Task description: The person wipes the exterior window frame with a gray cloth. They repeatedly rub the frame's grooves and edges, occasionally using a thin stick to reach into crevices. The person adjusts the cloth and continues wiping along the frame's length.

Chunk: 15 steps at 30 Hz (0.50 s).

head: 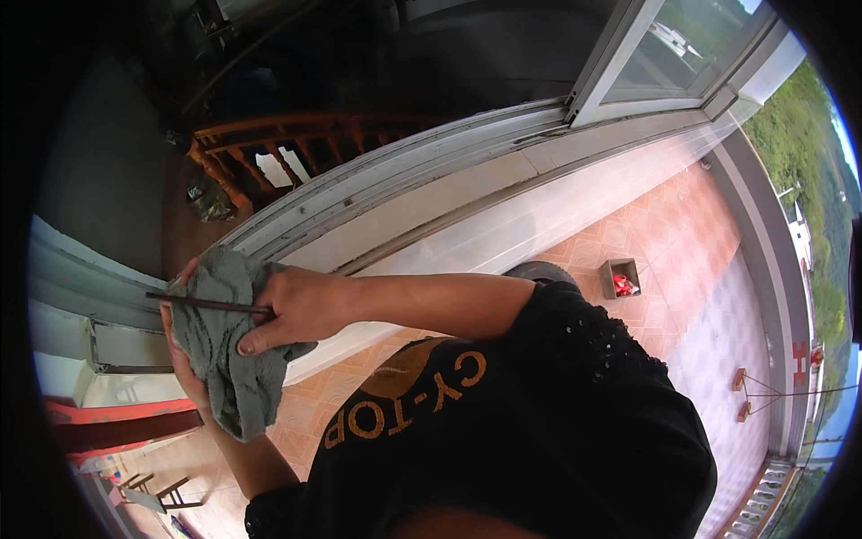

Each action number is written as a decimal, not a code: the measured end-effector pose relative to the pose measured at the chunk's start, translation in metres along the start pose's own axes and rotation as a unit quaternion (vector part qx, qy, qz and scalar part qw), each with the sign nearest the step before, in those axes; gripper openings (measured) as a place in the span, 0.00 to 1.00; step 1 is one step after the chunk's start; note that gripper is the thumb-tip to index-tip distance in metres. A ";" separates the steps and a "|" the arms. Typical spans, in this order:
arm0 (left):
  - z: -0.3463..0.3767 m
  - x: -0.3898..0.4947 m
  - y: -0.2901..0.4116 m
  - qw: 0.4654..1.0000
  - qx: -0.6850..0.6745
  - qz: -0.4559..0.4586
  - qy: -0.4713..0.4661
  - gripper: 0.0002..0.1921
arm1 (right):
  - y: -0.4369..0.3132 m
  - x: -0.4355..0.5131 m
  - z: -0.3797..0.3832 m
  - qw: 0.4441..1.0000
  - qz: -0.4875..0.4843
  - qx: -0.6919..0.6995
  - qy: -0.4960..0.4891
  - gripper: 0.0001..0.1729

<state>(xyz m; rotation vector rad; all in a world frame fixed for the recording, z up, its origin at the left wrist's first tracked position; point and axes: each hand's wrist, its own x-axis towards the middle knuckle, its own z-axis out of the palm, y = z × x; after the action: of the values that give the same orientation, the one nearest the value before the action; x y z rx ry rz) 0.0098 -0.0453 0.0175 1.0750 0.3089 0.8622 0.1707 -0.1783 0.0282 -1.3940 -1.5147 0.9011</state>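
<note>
A grey cloth [232, 377] is bunched up between my two hands beside the window sill. My left hand [183, 357] holds it from behind, so most of that palm and its fingers are hidden by the fabric. Across the front of the cloth lies a thin dark rod [209, 304], its free tip sticking out past the cloth's left edge. My right hand [289, 310] grips the rod's other end, with the thumb pressed against the cloth. Close beyond both hands runs the sliding window track [350, 192], with dark specks of dirt along it.
A pale stone sill [458, 175] borders the track. A sliding glass pane [663, 54] stands at upper right. Indoors is a wooden railing [283, 135]. On the tiled floor sit an open box [609, 279] with red items, a partly hidden tyre [544, 271] and a small stool [151, 498].
</note>
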 end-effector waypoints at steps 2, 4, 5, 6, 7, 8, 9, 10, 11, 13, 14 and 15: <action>-0.004 -0.013 0.017 0.992 0.056 0.067 -0.093 0.13 | -0.010 -0.012 -0.001 0.996 -0.030 -0.072 -0.034 0.35; -0.040 -0.010 0.029 0.971 0.191 0.074 -0.122 0.06 | -0.012 -0.036 -0.022 0.992 0.002 -0.126 -0.029 0.32; -0.049 -0.017 0.035 0.973 0.205 0.072 -0.076 0.06 | -0.013 -0.057 -0.043 0.992 0.031 -0.119 -0.019 0.32; -0.043 -0.019 0.038 0.965 0.236 0.109 -0.028 0.05 | -0.012 -0.085 -0.065 0.993 0.035 -0.110 0.035 0.30; -0.028 -0.019 0.045 0.953 0.264 0.145 0.017 0.05 | -0.016 -0.115 -0.088 0.989 0.015 -0.073 0.126 0.25; -0.017 -0.031 0.056 0.932 0.304 0.179 0.083 0.05 | -0.024 -0.139 -0.117 0.980 0.065 -0.099 0.160 0.25; -0.029 -0.028 0.061 0.914 0.346 0.179 0.116 0.06 | -0.021 -0.161 -0.144 0.957 0.057 -0.118 0.260 0.20; -0.020 -0.026 0.057 0.866 0.437 0.200 0.139 0.07 | -0.023 -0.176 -0.165 0.922 0.049 -0.120 0.365 0.17; -0.005 -0.014 0.049 0.811 0.520 0.218 0.155 0.08 | -0.021 -0.188 -0.185 0.886 0.022 -0.146 0.439 0.16; 0.039 0.016 0.012 0.752 0.626 0.195 0.061 0.11 | -0.016 -0.205 -0.217 0.792 0.168 -0.299 0.506 0.18; 0.067 0.027 -0.004 0.739 0.662 0.129 0.002 0.13 | -0.005 -0.213 -0.231 0.777 0.198 -0.380 0.461 0.19; 0.088 0.036 -0.019 0.718 0.691 0.063 -0.059 0.15 | 0.010 -0.222 -0.243 0.753 0.227 -0.458 0.414 0.21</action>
<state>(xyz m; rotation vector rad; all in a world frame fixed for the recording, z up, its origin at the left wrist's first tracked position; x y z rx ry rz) 0.0954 -0.0783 0.0488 2.5672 0.8410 0.5770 0.4005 -0.4082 0.0809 -2.4832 -0.8689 -0.3825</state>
